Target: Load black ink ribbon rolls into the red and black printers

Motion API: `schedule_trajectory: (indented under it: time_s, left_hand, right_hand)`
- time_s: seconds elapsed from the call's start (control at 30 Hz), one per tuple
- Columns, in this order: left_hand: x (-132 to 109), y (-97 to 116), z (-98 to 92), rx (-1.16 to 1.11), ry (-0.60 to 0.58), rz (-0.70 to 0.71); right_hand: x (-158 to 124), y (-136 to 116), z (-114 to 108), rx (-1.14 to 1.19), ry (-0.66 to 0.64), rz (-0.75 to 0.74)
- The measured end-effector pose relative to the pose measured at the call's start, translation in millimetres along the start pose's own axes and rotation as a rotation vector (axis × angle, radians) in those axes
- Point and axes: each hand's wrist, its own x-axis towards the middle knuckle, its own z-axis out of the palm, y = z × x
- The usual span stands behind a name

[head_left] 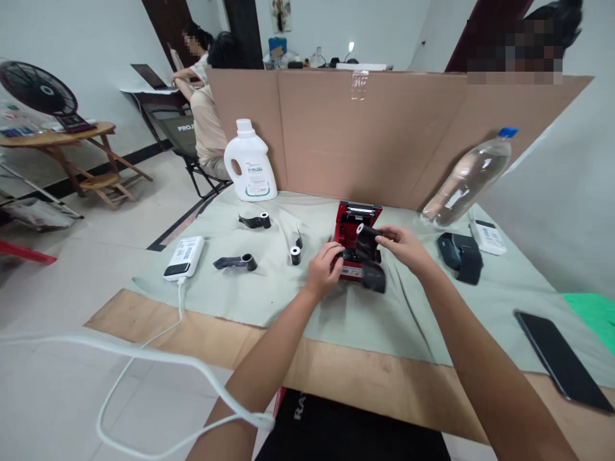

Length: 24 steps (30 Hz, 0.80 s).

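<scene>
Hands meet over a small red printer with its lid open, sitting on the grey-green cloth at mid-table, just in front of the cardboard screen. The right hand pinches the upper end of a black ribbon roll, thumb and fingers closed on its core, while a loose tail of dark film hangs down to a second roll at the printer's near edge. The left hand curls against the printer's left side, fingers pressed on the casing; whether it also grips the film is hard to tell from this angle.

Ribbon of this kind looks light, thin and limp, likely slippery and easy to crease or tear, so the stiff cores are the sound place to hold, not the film.

Left on the cloth lie three spare ribbon pieces, a white power bank with its cable, and a detergent jug; right, a clear bottle, a dark device and a phone.
</scene>
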Motion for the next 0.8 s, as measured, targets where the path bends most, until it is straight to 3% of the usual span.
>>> schedule_trajectory:
  time_s: [0.13, 0.23, 0.33, 0.6, 0.8]
  left_hand:
    - [-2, 3, -1.5, 0.106, -0.045, 0.089]
    - [-3, 2, -1.4, 0.167, -0.101, 0.125]
    - [-4, -1, 0.0, 0.206, -0.078, 0.165]
    - [-5, -2, 4.2, 0.241, -0.009, 0.221]
    - [-6, -2, 5.3, 0.275, -0.072, 0.142]
  right_hand:
    - [13, 11, 19, -0.384, 0.008, -0.059]
    - [21, 11, 31, -0.557, 0.003, -0.049]
    - [28, 11, 38, -0.687, -0.034, -0.035]
    - [50, 13, 43, -0.779, -0.097, 0.028]
    - [60, 5, 58, -0.851, -0.082, 0.109]
